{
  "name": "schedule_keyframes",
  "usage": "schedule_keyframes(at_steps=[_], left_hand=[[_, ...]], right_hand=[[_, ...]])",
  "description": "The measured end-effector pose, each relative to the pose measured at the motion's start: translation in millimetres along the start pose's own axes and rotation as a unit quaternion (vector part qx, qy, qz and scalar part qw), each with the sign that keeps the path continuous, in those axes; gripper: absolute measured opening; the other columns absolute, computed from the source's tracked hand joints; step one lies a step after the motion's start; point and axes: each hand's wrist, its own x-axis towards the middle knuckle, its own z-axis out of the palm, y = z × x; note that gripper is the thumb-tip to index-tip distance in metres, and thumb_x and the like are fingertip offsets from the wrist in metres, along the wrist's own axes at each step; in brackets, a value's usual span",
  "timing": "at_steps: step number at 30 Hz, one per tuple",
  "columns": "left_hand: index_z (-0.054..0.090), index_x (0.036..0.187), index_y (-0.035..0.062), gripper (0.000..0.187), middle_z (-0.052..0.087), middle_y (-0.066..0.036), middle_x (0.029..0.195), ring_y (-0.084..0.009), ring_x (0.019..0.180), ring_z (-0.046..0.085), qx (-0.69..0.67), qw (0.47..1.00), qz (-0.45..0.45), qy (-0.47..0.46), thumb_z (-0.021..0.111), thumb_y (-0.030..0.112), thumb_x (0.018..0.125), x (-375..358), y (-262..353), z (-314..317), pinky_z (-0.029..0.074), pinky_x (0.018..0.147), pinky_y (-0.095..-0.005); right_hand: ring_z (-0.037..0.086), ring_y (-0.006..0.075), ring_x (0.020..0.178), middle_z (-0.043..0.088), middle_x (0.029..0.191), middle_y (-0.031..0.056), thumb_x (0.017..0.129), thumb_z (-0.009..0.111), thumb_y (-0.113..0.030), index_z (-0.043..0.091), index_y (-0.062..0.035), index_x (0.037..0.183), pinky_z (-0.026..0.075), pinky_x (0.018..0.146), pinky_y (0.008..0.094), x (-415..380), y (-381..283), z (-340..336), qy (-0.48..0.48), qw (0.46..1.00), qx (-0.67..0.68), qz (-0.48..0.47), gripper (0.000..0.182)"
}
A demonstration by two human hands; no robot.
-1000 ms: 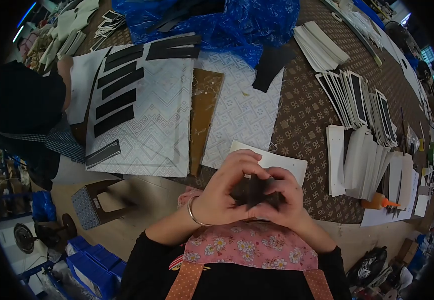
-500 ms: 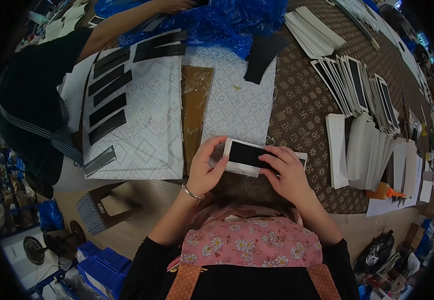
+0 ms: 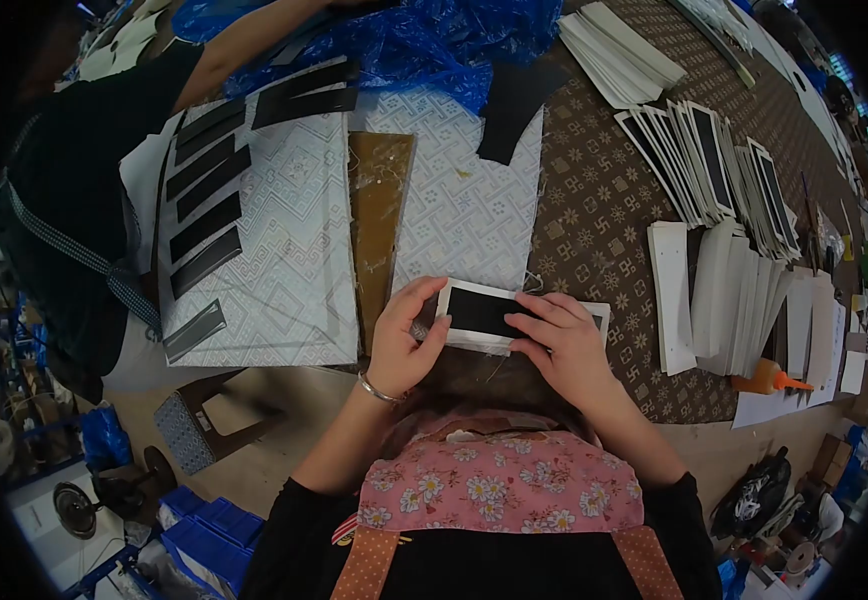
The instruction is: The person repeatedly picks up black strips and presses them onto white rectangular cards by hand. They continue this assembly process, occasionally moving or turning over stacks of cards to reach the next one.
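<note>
My left hand (image 3: 406, 335), with a bangle on its wrist, is closed around the left end of a white card strip with a black panel (image 3: 479, 310). The strip lies level at the table's front edge, in front of the floral apron. My right hand (image 3: 566, 345) holds its right part, fingers across the black panel and thumb at the near edge. A white end (image 3: 602, 318) sticks out past the right fingers; whether it belongs to the same piece is hidden by the hand.
Stacks of white strips (image 3: 719, 300) and black-panelled strips (image 3: 674, 165) lie right, near an orange glue bottle (image 3: 769, 378). Black strips (image 3: 204, 225) lie on a patterned white board (image 3: 299, 230). A co-worker's arm (image 3: 249, 45) reaches toward blue plastic (image 3: 424, 50).
The whole view has shifted slightly, moving most things a little left. My hands keep nearly the same hold on the strip. The co-worker's hand has mostly left the top of the view.
</note>
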Motion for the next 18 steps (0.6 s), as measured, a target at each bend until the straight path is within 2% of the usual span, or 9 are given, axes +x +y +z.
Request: schedule_keyframes(at_steps=[2,18], left_hand=[[0.059,0.129,0.0017,0.045,0.061,-0.017,0.125,-0.0309,0.115,0.06,0.014,1.0,-0.009,0.018,0.065,0.004,0.085,0.6,2.2,0.7,0.046,0.1,-0.0359],[0.061,0.125,0.0037,0.042,0.062,-0.015,0.123,-0.0289,0.111,0.061,0.045,0.997,-0.025,0.063,0.068,0.006,0.084,0.0,-0.8,12.5,0.047,0.096,-0.0345]], right_hand=[[0.059,0.0269,0.109,0.065,0.126,0.0031,0.076,0.078,-0.019,0.071,-0.0139,0.109,0.048,0.096,0.0387,-1.1,0.0,1.6,0.005,1.0,-0.006,-0.002,0.034],[0.059,0.0298,0.108,0.067,0.121,0.0036,0.076,0.08,-0.018,0.072,-0.0139,0.107,0.048,0.096,0.0408,0.8,-0.7,5.6,0.03,0.999,0.024,0.02,0.032]])
